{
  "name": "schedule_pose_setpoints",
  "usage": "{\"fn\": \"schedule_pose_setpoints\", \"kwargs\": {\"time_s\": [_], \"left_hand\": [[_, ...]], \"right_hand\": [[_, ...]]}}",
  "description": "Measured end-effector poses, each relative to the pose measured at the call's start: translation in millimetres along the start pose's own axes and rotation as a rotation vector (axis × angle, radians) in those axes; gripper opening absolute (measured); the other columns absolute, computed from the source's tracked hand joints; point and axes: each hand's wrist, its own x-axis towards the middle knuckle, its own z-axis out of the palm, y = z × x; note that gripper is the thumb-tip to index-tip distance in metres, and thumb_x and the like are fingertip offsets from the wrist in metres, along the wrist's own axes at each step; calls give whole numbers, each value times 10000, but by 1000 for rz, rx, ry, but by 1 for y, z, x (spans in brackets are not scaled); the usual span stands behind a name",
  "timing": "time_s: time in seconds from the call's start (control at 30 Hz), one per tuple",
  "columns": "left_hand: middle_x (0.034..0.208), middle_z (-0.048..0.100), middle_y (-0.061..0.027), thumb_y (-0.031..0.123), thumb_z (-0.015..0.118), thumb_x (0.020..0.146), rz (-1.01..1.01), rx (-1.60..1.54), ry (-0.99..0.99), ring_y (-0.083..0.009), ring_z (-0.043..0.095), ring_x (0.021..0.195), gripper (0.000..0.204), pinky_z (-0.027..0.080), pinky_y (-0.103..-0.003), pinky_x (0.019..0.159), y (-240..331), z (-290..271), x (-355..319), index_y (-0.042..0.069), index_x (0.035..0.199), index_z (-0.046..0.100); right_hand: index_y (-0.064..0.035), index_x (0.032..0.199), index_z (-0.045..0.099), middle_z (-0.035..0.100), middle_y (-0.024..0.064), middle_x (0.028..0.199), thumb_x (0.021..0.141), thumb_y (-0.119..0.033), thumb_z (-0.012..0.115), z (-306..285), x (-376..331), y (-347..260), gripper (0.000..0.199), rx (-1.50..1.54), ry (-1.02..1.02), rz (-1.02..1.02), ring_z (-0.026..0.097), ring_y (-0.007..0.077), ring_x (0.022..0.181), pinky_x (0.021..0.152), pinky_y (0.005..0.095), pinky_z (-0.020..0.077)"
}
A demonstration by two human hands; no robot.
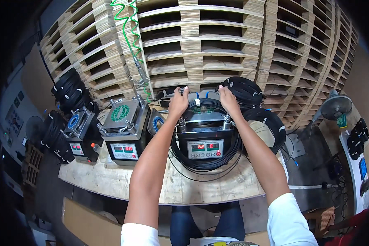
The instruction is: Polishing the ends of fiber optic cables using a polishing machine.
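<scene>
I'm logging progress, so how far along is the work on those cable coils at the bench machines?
Looks done: coiled black cable bundles are piled behind the bench. In hand: both the left hand and right hand reach over the front machine, which has a black cable coil looped around it; their grip is hard to make out. Left: more black coils wait at far left, and the middle machine stands untended.

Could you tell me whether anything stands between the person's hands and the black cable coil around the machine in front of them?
Nothing visible does. The left hand and the right hand already rest on the far side of the black cable coil, which loops around the grey machine on the wooden table.
</scene>
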Motion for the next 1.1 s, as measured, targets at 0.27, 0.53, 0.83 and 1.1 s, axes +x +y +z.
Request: {"fn": "schedule_pose_setpoints", "kwargs": {"time_s": [0.27,0.53,0.83,1.1], "left_hand": [[1262,584,-314,658,402,940,21,-36,0,-479,530,1215,787,404,-505,1029,-2,5,5,53,1443,387],[1363,534,-280,730,351,910,-132,-3,-56,-446,486,1293,845,370,-514,1068,3,4,4,121,1495,333],[1337,543,-300,671,339,947,-18,0,-37,-474,496,1262,798,383,-531,1050,-15,6,13,73,1476,357],[1377,514,-294,682,315,944,-72,-23,-64,-464,475,1292,819,359,-522,1080,-10,6,10,66,1481,361]], "right_hand": [[-135,1316,547,600,239,1282,1000,-571,274,-9,-12,-11,603,-48,25,63,532,457,1223,1015,543,421],[-127,1293,566,606,241,1269,1007,-549,263,-3,0,0,592,-50,25,32,544,455,1206,1003,552,427],[-153,1308,546,607,228,1278,1002,-546,295,1,-1,0,557,5,17,14,547,448,1208,989,535,435],[-151,1302,565,605,231,1283,998,-527,316,-5,-12,-9,544,-99,22,89,550,454,1204,1001,533,440]]}}
